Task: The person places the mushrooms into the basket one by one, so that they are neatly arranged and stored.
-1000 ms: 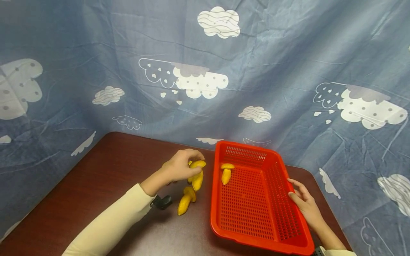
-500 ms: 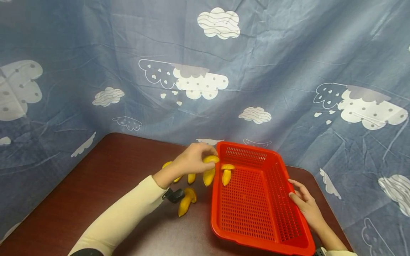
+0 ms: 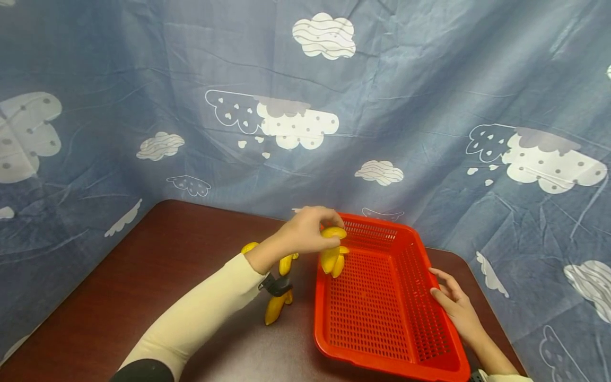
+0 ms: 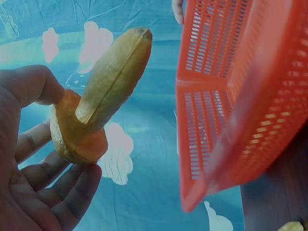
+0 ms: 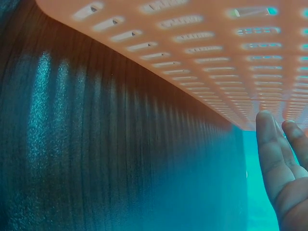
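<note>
My left hand [image 3: 307,231] pinches a yellow toy mushroom [image 4: 115,77] by its cap, thumb on one side and fingertips on the other. The mushroom's stem hangs down just inside the left rim of the red plastic basket [image 3: 372,313]. Behind it, partly covered in the head view, a second mushroom [image 3: 338,267] lies in the basket. My right hand [image 3: 458,310] grips the basket's right rim, thumb over the inner side. The right wrist view shows the fingers [image 5: 272,154] along the outside of the slotted wall.
On the dark red-brown table [image 3: 191,233] left of the basket lie more yellow mushrooms: one near the front [image 3: 274,310], one behind it [image 3: 286,264], one partly hidden by the left wrist [image 3: 249,247]. A blue cloud-patterned curtain [image 3: 267,180] surrounds the table's back and sides.
My left hand has lifted the mushroom and carried it rightward from the group on the table to over the basket's left side. The right hand and basket have stayed nearly still.
</note>
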Available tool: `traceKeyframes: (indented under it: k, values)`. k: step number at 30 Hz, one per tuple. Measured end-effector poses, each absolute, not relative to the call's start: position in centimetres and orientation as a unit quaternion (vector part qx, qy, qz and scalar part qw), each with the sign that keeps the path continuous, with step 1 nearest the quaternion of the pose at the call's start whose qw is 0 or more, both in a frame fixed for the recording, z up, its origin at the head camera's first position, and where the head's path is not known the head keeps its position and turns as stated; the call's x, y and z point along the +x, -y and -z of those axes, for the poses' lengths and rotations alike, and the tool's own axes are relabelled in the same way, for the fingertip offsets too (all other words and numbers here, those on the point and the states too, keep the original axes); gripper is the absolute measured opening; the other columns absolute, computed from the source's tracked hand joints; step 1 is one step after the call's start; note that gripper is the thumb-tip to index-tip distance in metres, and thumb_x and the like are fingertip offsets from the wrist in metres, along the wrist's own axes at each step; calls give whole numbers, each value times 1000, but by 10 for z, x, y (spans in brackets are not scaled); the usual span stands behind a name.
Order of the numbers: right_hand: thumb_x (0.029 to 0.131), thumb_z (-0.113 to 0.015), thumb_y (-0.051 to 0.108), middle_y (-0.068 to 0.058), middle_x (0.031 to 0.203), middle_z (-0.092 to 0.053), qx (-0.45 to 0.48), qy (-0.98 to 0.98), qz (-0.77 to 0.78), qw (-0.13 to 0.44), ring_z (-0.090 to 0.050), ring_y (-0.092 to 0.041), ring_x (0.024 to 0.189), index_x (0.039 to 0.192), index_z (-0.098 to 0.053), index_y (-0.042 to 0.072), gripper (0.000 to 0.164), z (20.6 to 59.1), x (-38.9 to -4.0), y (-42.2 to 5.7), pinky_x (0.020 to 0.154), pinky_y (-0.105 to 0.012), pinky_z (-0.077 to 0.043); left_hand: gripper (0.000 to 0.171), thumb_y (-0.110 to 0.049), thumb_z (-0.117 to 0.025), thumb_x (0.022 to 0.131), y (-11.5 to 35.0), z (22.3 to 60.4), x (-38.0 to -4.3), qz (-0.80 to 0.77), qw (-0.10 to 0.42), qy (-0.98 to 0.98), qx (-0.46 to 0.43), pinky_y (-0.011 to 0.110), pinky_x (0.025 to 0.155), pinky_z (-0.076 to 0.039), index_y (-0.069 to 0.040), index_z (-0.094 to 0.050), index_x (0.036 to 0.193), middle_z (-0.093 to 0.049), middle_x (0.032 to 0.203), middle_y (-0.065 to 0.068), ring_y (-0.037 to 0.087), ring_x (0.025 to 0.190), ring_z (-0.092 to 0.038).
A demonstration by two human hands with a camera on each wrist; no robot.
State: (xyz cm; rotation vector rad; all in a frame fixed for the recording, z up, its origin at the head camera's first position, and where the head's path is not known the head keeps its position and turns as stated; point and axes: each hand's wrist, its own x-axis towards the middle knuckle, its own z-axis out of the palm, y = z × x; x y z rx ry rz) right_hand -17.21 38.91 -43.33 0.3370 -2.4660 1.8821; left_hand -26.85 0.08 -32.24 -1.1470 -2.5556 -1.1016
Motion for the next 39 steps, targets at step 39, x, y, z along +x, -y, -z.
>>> traceKeyframes:
  k: [39]
  values:
    - [102, -41, 7, 10, 107, -66, 100, 798, -595, 10, -68, -11, 83, 148, -24, 5, 50, 435, -167, -389, 63, -35, -57, 26, -22, -73, 84, -94, 353, -311, 407, -33, 841, -354, 16, 85, -46, -18, -69, 109, -69, 108, -7, 5, 99, -60]
